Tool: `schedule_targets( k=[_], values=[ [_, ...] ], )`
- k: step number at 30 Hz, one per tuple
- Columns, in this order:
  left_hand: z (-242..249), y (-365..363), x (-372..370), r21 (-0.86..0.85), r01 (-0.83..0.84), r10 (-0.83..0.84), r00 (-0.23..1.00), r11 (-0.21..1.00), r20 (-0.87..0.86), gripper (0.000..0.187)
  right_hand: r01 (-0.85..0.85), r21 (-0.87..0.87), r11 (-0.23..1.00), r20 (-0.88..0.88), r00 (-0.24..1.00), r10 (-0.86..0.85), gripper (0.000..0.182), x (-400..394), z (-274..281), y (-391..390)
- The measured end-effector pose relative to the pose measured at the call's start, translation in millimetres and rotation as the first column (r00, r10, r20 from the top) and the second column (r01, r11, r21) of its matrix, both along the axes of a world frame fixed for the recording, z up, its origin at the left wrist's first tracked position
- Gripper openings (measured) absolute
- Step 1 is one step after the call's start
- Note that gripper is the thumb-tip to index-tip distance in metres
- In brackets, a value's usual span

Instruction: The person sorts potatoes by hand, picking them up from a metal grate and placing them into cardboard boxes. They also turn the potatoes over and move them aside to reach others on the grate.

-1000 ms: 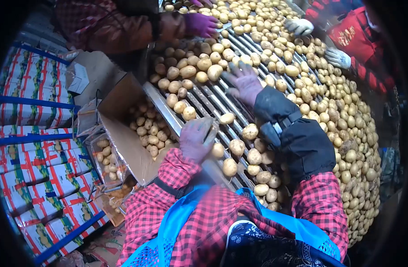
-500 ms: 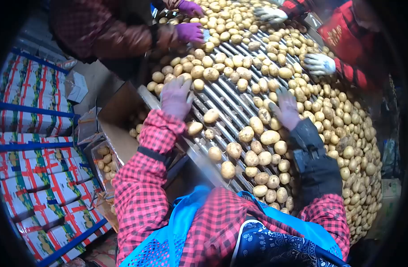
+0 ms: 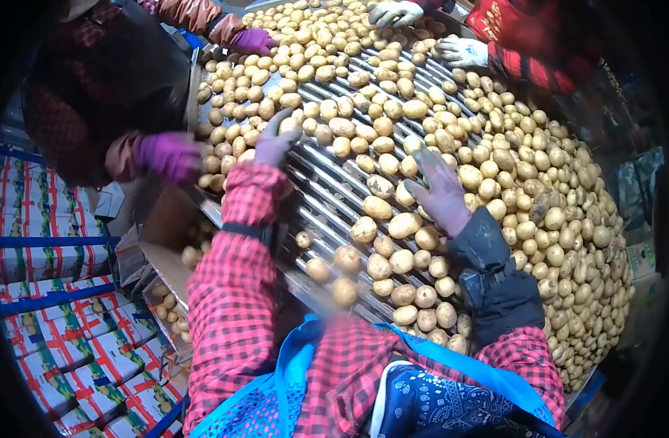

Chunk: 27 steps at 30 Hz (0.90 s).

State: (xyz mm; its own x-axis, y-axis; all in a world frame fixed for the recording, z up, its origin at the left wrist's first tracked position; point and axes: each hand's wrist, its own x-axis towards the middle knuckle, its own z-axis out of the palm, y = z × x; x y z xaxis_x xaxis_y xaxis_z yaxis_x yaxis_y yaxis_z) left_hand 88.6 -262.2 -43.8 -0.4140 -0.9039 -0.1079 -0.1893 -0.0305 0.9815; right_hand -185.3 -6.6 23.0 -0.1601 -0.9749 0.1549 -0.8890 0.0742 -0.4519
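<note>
My left hand (image 3: pixel 277 140), in a purplish glove, is over the left part of a metal roller table (image 3: pixel 305 171). Its thumb and fingers are apart, right at the edge of a bunch of potatoes (image 3: pixel 342 127). My right hand (image 3: pixel 442 191), gloved alike, lies with spread fingers over the potatoes in the middle, its thumb beside a pale potato (image 3: pixel 404 194). Nearer to my body, several potatoes (image 3: pixel 403 225) sit on the rollers between my forearms. A few by the near left edge look blurred.
A large potato heap (image 3: pixel 568 255) fills the right side. An open carton (image 3: pixel 166 255) with potatoes stands below the table's left edge. Printed boxes (image 3: pixel 64 343) are stacked at left. One co-worker's purple glove (image 3: pixel 170 155) is above the carton; another's white glove (image 3: pixel 462 52) is across the table.
The view has shifted. My left hand has moved farther over the rollers, and the loose potatoes beside it have gone from there. A co-worker's purple-gloved hand has swung left toward the carton.
</note>
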Motion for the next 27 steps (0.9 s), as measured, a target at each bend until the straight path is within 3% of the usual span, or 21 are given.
schedule_targets(
  k=[1, 2, 4, 5, 6, 8, 10, 11, 13, 14, 16, 17, 18, 20, 21, 22, 23, 24, 25, 26, 27],
  values=[
    [23, 29, 6, 0.229, -0.001, 0.078, 0.941, 0.973, -0.328, 0.061, -0.06, -0.027, 0.998, 0.033, 0.998, 0.061, 0.061, 3, 7, -12],
    [56, 66, 12, 0.428, 0.07, 0.22, 0.776, 0.901, -0.591, 0.061, -0.118, -0.06, 0.991, 0.068, 0.99, 0.122, 0.057, 9, 12, -34],
    [73, 125, 27, 0.507, 0.234, 0.328, 0.53, 0.829, -0.782, 0.059, -0.176, -0.143, 0.974, -0.027, 0.984, 0.174, 0.042, 30, 8, -91],
    [79, 152, 34, 0.531, 0.336, 0.376, 0.428, 0.778, -0.822, 0.061, -0.186, 0.114, 0.976, -0.024, 0.982, 0.19, 0.045, 40, 15, -123],
    [82, 178, 42, 0.538, 0.435, 0.432, 0.324, 0.722, -0.842, 0.063, -0.182, 0.253, 0.95, -0.135, 0.966, 0.221, 0.041, 53, 13, -149],
    [79, 224, 61, 0.739, 0.346, 0.633, 0.382, 0.578, -0.674, 0.069, -0.138, 0.471, 0.871, -0.22, 0.938, 0.267, 0.041, 60, -32, -201],
    [48, 249, 85, 0.589, 0.583, 0.49, 0.341, 0.56, -0.802, 0.061, -0.159, 0.53, 0.833, -0.162, 0.945, 0.284, 0.048, 62, -32, -226],
    [29, 265, 91, 0.605, 0.476, 0.434, 0.425, 0.638, -0.794, 0.056, -0.187, 0.494, 0.849, -0.17, 0.937, 0.305, 0.048, 61, -33, -225],
    [35, 273, 95, 0.705, 0.419, 0.44, 0.568, 0.573, -0.695, 0.043, -0.242, 0.419, 0.875, -0.193, 0.918, 0.346, 0.049, 57, -41, -225],
    [44, 276, 90, 0.789, 0.347, 0.518, 0.61, 0.506, -0.6, 0.043, -0.172, 0.403, 0.899, -0.12, 0.964, 0.239, 0.049, 57, -39, -225],
    [65, 275, 79, 0.777, 0.45, 0.655, 0.431, 0.441, -0.621, 0.046, -0.158, 0.176, 0.972, -0.148, 0.972, 0.185, 0.049, 61, -36, -197],
    [60, 276, 79, 0.77, 0.345, 0.575, 0.519, 0.536, -0.633, 0.048, -0.126, 0.09, 0.988, -0.039, 0.991, 0.129, 0.049, 72, -26, -178],
    [55, 278, 80, 0.746, 0.236, 0.5, 0.613, 0.623, -0.612, 0.052, -0.184, -0.066, 0.981, 0.065, 0.98, 0.189, 0.05, 84, -18, -154],
    [64, 272, 82, 0.691, 0.538, 0.663, 0.29, 0.484, -0.69, 0.064, -0.287, 0.112, 0.951, 0.213, 0.942, 0.26, 0.048, 118, 19, -110],
    [54, 276, 84, 0.678, 0.366, 0.468, 0.515, 0.638, -0.718, 0.065, -0.376, -0.023, 0.926, 0.27, 0.89, 0.368, 0.047, 129, 5, -88],
    [69, 274, 83, 0.656, 0.299, 0.446, 0.537, 0.694, -0.716, 0.064, -0.542, 0.136, 0.829, 0.406, 0.794, 0.453, 0.049, 147, 30, -70],
    [44, 275, 89, 0.576, 0.27, 0.335, 0.597, 0.771, -0.729, 0.063, -0.679, 0.112, 0.726, 0.507, 0.667, 0.546, 0.051, 156, 33, -55],
    [43, 273, 95, 0.656, 0.272, 0.45, 0.544, 0.704, -0.708, 0.062, -0.746, 0.048, 0.665, 0.483, 0.6, 0.638, 0.051, 167, 34, -50],
    [41, 272, 100, 0.726, 0.273, 0.563, 0.484, 0.631, -0.67, 0.06, -0.709, 0.095, 0.699, 0.388, 0.673, 0.63, 0.051, 176, 36, -55],
    [41, 276, 105, 0.726, 0.271, 0.567, 0.477, 0.632, -0.671, 0.06, -0.668, 0.135, 0.731, 0.286, 0.733, 0.617, 0.05, 181, 38, -68],
    [48, 277, 108, 0.658, 0.411, 0.576, 0.319, 0.632, -0.753, 0.057, -0.603, -0.03, 0.797, 0.223, 0.774, 0.593, 0.05, 184, 29, -86]
  ],
)
